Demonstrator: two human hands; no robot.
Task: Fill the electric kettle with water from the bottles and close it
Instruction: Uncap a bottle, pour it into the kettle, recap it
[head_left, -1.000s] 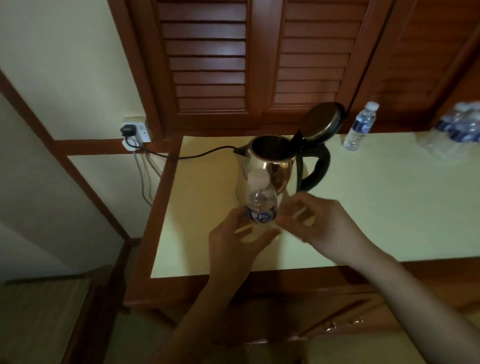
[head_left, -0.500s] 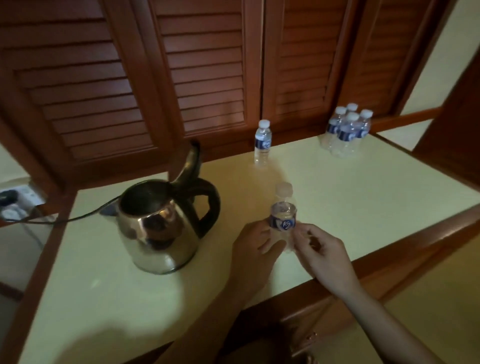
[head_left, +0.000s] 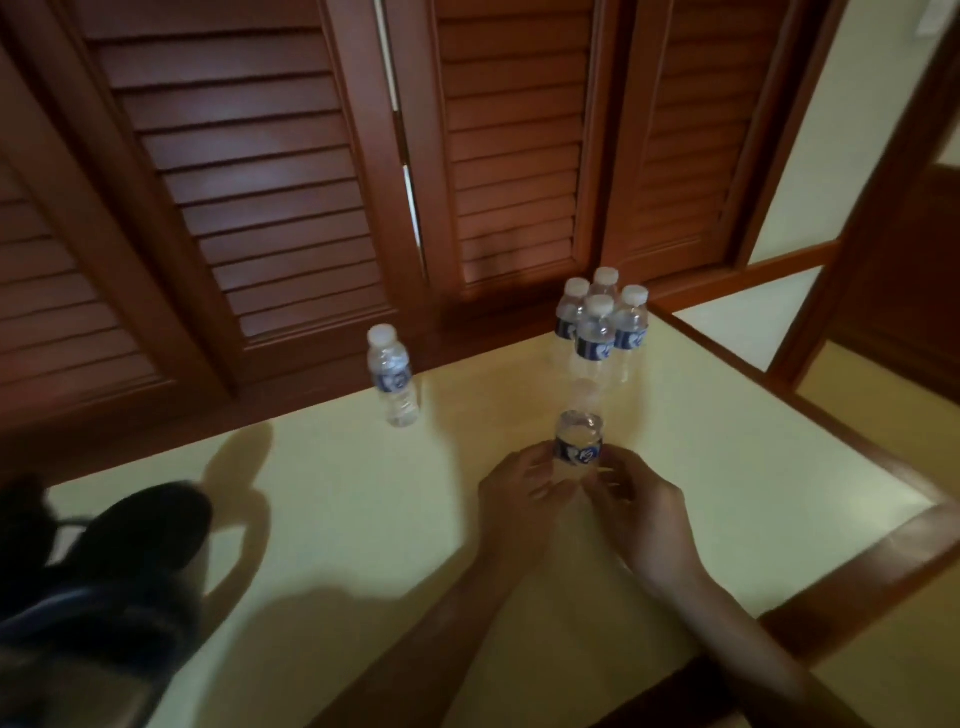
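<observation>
A small clear water bottle (head_left: 578, 436) with a blue label stands upright on the pale yellow table (head_left: 363, 499), to the right of centre. My left hand (head_left: 511, 499) and my right hand (head_left: 636, 506) both wrap its lower part. Its top is blurred, so I cannot tell whether a cap is on. The electric kettle (head_left: 98, 571) is a dark blur at the lower left edge, with its lid raised.
One capped bottle (head_left: 392, 382) stands alone near the back of the table. A cluster of several capped bottles (head_left: 602, 327) stands at the back right corner. Wooden louvred doors (head_left: 291, 182) rise behind. The table's wooden rim (head_left: 810, 405) runs along the right side.
The view has swung right, so the kettle has slid to the lower left edge. Both hands have carried the held bottle rightward, closer to the cluster of bottles.
</observation>
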